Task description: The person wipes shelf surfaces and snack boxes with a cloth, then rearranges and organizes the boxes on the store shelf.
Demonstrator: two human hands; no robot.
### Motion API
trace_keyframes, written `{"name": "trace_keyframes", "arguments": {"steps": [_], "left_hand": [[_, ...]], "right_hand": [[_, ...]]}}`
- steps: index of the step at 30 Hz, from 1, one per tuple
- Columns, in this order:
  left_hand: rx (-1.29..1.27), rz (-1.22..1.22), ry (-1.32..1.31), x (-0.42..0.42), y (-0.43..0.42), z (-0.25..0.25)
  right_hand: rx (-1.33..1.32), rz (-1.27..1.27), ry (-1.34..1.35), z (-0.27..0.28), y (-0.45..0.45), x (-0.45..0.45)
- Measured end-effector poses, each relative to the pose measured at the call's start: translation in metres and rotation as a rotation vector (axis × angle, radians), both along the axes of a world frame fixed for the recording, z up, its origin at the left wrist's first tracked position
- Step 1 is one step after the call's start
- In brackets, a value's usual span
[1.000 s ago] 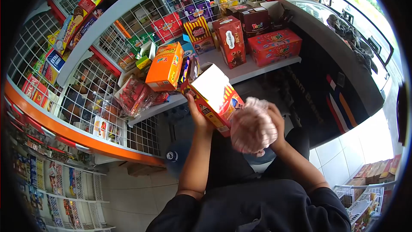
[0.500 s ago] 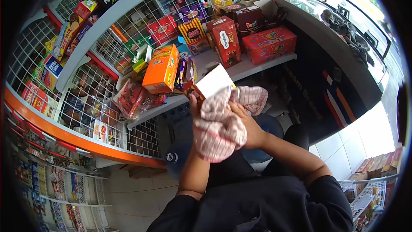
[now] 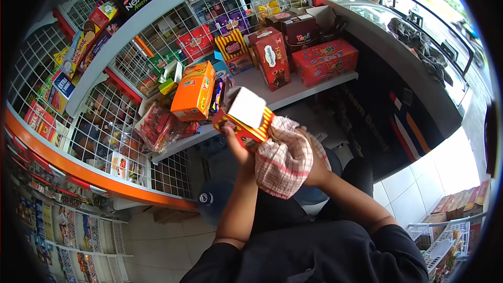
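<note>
My left hand [image 3: 237,148] grips a red and yellow striped box [image 3: 246,120] from its left side, with the box's white flap up. Bunched in my right hand [image 3: 314,162] is a checked pink and white cloth [image 3: 284,160], which lies against the right side of the box and covers part of it. The cloth hides some of my right fingers. Just beyond the box, an orange Yupi box [image 3: 193,91] stands on the white shelf [image 3: 293,94].
A brown Chocolatos box [image 3: 270,58] and a red Yupi box [image 3: 326,62] stand farther right on the shelf. Plastic-wrapped red packets [image 3: 159,126] lie at its left end. A blue water bottle [image 3: 214,202] is below, beside the orange-edged rack [image 3: 112,183].
The cloth first swept left over the box and my left wrist, then moved back to the box's right side with my right hand. The box has turned and tilted in my left hand.
</note>
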State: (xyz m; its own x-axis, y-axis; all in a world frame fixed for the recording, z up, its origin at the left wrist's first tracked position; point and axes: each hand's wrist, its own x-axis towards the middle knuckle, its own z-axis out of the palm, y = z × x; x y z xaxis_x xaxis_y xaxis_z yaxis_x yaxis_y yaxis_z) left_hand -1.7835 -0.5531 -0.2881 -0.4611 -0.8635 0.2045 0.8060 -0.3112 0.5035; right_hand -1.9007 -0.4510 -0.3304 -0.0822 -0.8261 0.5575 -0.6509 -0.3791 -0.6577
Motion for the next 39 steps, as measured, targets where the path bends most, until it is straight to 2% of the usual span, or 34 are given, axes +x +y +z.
{"name": "trace_keyframes", "arguments": {"steps": [1, 2, 4, 5, 6, 8, 9, 10, 11, 12, 14, 16, 17, 19, 21, 23, 26, 28, 29, 30, 32, 33, 34, 36, 37, 38, 39], "left_hand": [[-0.032, 0.153, -0.088, -0.001, -0.004, 0.012], [-0.043, 0.261, -0.166, -0.002, -0.003, 0.024], [-0.011, 0.258, -0.234, -0.008, -0.003, 0.028], [-0.012, 0.291, -0.325, -0.013, 0.001, 0.029], [-0.07, 0.193, -0.271, -0.017, -0.02, -0.007], [-0.3, 0.265, -0.383, -0.025, -0.007, -0.012], [-0.345, 0.288, -0.416, -0.026, -0.001, -0.01], [-0.432, 0.236, -0.285, -0.027, 0.011, 0.007], [-0.502, 0.163, -0.301, -0.024, 0.002, 0.001], [-0.569, 0.09, -0.318, -0.019, -0.007, -0.006], [-0.586, 0.144, -0.377, -0.018, -0.007, -0.006], [-0.558, -0.079, -0.575, -0.013, -0.012, -0.011], [-0.562, -0.11, -0.51, -0.013, -0.018, -0.023], [-0.563, -0.104, -0.481, -0.017, -0.014, -0.014], [-0.561, -0.097, -0.452, -0.022, -0.014, -0.006], [-0.657, 0.076, -0.45, -0.028, -0.023, 0.006], [-0.769, 0.41, -0.69, -0.038, -0.057, 0.016], [-0.733, 0.482, -0.499, -0.06, -0.068, 0.029], [-0.726, 0.503, -0.527, -0.067, -0.077, 0.03], [-0.664, 0.426, -0.406, -0.078, -0.083, 0.027], [-0.695, 0.504, -0.496, -0.096, -0.104, 0.009], [-0.683, 0.469, -0.451, -0.105, -0.107, 0.004], [-0.735, 0.54, -0.666, -0.104, -0.102, 0.007], [-0.823, 0.698, -0.719, -0.123, -0.125, -0.025], [-0.78, 0.644, -0.664, -0.128, -0.126, -0.03], [-0.809, 0.637, -0.772, -0.129, -0.128, -0.036], [-0.778, 0.623, -0.711, -0.132, -0.123, -0.036]], "right_hand": [[-0.019, -0.028, 0.098, 0.002, 0.004, 0.004], [-0.082, 0.045, -0.245, 0.005, 0.003, 0.014], [-0.203, 0.192, -0.934, 0.01, -0.001, 0.028], [-0.273, 0.061, -0.893, 0.008, -0.008, 0.024], [-0.308, 0.016, -1.174, 0.005, -0.019, 0.023], [-0.262, -0.013, -1.097, 0.012, -0.016, 0.003], [-0.347, -0.046, -0.945, 0.011, -0.019, -0.009], [-0.315, -0.163, -0.733, 0.01, -0.016, -0.015], [-0.291, -0.289, -0.524, 0.009, -0.013, -0.021], [-0.157, -0.235, -0.632, -0.008, -0.004, -0.031], [0.124, -0.159, -0.838, -0.042, 0.016, -0.05], [0.141, 0.001, -0.853, -0.043, 0.018, -0.064], [0.139, 0.005, -0.852, -0.044, 0.018, -0.067], [0.172, -0.12, -0.694, -0.026, 0.023, -0.067], [0.152, -0.177, -0.718, -0.025, 0.025, -0.071], [0.165, -0.23, -0.87, -0.019, 0.03, -0.072], [0.154, -0.207, -0.895, -0.026, 0.041, -0.083], [0.16, -0.2, -0.922, -0.02, 0.048, -0.083], [0.143, -0.225, -0.91, -0.022, 0.053, -0.084], [0.125, -0.251, -0.897, -0.023, 0.057, -0.085], [0.11, -0.265, -0.935, -0.023, 0.063, -0.084], [0.107, -0.266, -0.957, -0.019, 0.068, -0.082], [0.105, -0.266, -0.978, -0.017, 0.072, -0.081], [0.091, -0.241, -0.996, -0.021, 0.079, -0.084], [0.118, -0.24, -0.991, -0.02, 0.083, -0.085], [0.146, -0.239, -0.986, -0.019, 0.085, -0.085], [0.161, -0.25, -1.05, -0.018, 0.087, -0.083]]}}
